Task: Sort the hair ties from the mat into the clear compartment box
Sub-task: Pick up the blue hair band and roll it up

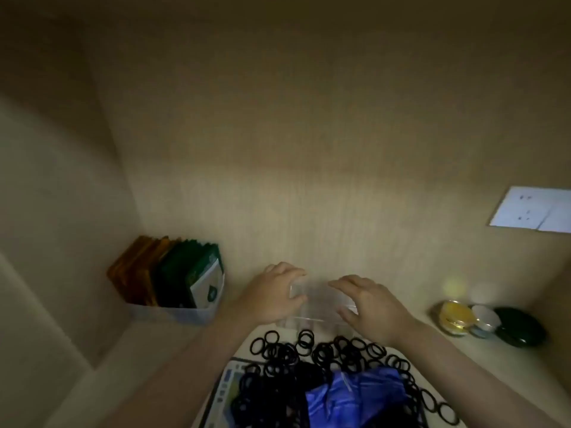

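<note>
A heap of black hair ties (321, 362) covers a pale mat (228, 378) at the bottom middle. Just beyond it, against the back wall, stands the clear compartment box (321, 299). My left hand (275, 296) grips the box's left end with curled fingers and thumb. My right hand (370, 307) grips its right end the same way. The box's lower part is faint and partly hidden behind my hands.
A blue plastic bag (355, 400) lies on the hair ties. At the left, a clear tub (173, 313) holds orange and green packets. At the right sit a yellow jar (454, 316), a small white dish (485, 319) and a dark green lid (522, 327). A white socket plate (534, 210) is on the wall.
</note>
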`<state>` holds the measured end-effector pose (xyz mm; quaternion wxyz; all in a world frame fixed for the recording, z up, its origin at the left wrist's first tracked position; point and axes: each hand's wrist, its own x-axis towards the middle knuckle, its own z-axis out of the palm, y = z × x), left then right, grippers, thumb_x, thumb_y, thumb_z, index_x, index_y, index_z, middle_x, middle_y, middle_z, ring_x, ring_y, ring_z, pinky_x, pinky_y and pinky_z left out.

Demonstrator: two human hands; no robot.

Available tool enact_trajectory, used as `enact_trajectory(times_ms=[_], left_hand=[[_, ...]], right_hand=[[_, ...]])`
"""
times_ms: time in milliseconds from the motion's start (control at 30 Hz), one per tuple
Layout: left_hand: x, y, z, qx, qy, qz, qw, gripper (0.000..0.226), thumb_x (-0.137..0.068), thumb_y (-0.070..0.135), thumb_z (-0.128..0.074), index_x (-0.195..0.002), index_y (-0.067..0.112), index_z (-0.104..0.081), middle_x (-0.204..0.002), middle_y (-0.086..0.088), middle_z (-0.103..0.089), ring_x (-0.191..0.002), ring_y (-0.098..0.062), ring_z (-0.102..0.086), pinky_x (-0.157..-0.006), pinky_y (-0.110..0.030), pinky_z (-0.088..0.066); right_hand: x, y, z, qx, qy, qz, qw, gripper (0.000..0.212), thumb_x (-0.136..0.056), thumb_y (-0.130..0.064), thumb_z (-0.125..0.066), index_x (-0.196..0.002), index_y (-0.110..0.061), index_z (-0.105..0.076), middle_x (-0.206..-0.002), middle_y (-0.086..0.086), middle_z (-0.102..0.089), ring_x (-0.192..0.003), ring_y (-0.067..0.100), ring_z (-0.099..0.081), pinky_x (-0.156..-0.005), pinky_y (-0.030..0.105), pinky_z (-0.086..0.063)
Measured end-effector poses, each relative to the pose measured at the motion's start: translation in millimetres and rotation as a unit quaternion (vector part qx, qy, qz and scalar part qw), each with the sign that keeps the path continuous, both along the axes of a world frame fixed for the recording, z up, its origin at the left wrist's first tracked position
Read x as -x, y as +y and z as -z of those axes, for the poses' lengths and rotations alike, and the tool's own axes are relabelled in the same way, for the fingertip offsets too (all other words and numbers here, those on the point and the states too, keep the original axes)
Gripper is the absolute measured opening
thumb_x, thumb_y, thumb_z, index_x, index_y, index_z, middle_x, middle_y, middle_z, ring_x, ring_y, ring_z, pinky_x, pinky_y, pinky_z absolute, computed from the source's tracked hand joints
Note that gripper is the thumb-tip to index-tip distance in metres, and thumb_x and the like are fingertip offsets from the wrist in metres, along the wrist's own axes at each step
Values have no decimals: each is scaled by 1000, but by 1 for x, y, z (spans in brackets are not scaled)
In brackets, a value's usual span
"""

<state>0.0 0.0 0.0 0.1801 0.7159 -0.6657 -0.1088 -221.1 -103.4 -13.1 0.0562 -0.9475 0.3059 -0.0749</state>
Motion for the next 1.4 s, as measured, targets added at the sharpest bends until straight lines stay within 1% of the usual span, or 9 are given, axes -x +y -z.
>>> enact_trajectory(times_ms=[233, 433, 533, 633, 767, 1067, 1233, 1300, 1400], left_hand=[[-16, -27, 69, -86, 25, -12, 996, 96, -88, 53, -65, -159, 23, -8, -165, -1, -5, -151, -20, -7, -121, -33, -12], [-20, -26, 111, -26, 124, -39, 991, 107, -80, 43, -79, -158, 15, -11, -164, -1, -6, -150, -17, -13, -119, -25, -14], [-16, -23, 126, 22, 157, -55, 986, 105, -80, 36, -80, -158, 12, -13, -165, -1, -7, -151, -14, -14, -112, -18, -11], [-13, -22, 135, 62, 167, -75, 981, 101, -82, 35, -78, -157, 10, -15, -165, 0, -11, -150, -13, -16, -111, -16, -10], [-12, -26, 139, 90, 155, -82, 980, 97, -82, 35, -79, -156, 10, -21, -164, 0, -18, -149, -14, -20, -112, -17, -11], [-15, -27, 144, 118, 152, -83, 978, 97, -79, 30, -82, -156, 12, -24, -160, 0, -26, -146, -16, -27, -119, -27, -20], [-16, -23, 141, 117, 233, -69, 963, 110, -77, 41, -81, -159, 25, -8, -163, 5, -18, -147, -14, -27, -120, -37, -27], [-14, -22, 138, 125, 271, -78, 951, 104, -83, 48, -73, -158, 31, -2, -164, 7, -10, -145, -12, -28, -117, -38, -31], [-16, -22, 135, 236, 134, -124, 955, 67, -89, 43, -67, -141, 21, -31, -138, 4, -28, -120, -9, -42, -87, -26, -43]], right_hand=[[-20, -16, 74, 62, 16, 15, 998, 58, -96, -45, -51, -151, -35, -36, -151, -6, -42, -136, 18, -42, -109, 37, -33], [-25, -6, 107, 156, 16, 28, 987, 51, -95, -41, -54, -144, -33, -43, -142, -3, -48, -130, 22, -46, -104, 40, -33], [-23, -4, 115, 184, 28, 41, 982, 54, -90, -29, -61, -142, -30, -47, -137, -1, -53, -123, 26, -52, -97, 44, -42], [-23, -5, 118, 234, 57, 40, 970, 57, -79, -24, -74, -133, -24, -56, -121, 3, -64, -102, 29, -65, -77, 43, -55], [-25, -12, 123, 276, 72, 20, 958, 61, -73, -18, -81, -127, -17, -52, -110, 7, -66, -90, 30, -68, -63, 42, -57], [-24, -12, 116, 298, 76, -4, 951, 42, -89, -19, -66, -128, -12, -52, -119, 9, -64, -99, 31, -67, -68, 43, -58], [-23, -13, 93, 336, 52, 1, 941, 39, -92, -24, -63, -130, -18, -56, -120, 2, -69, -105, 26, -66, -90, 46, -52], [-23, -13, 84, 346, 39, 11, 938, 35, -94, -30, -58, -128, -23, -58, -117, 4, -68, -99, 27, -62, -80, 42, -51], [-26, -11, 74, 315, 0, 64, 947, 32, -98, -31, -54, -130, -26, -55, -107, 7, -57, -76, 28, -60, -54, 36, -50]])
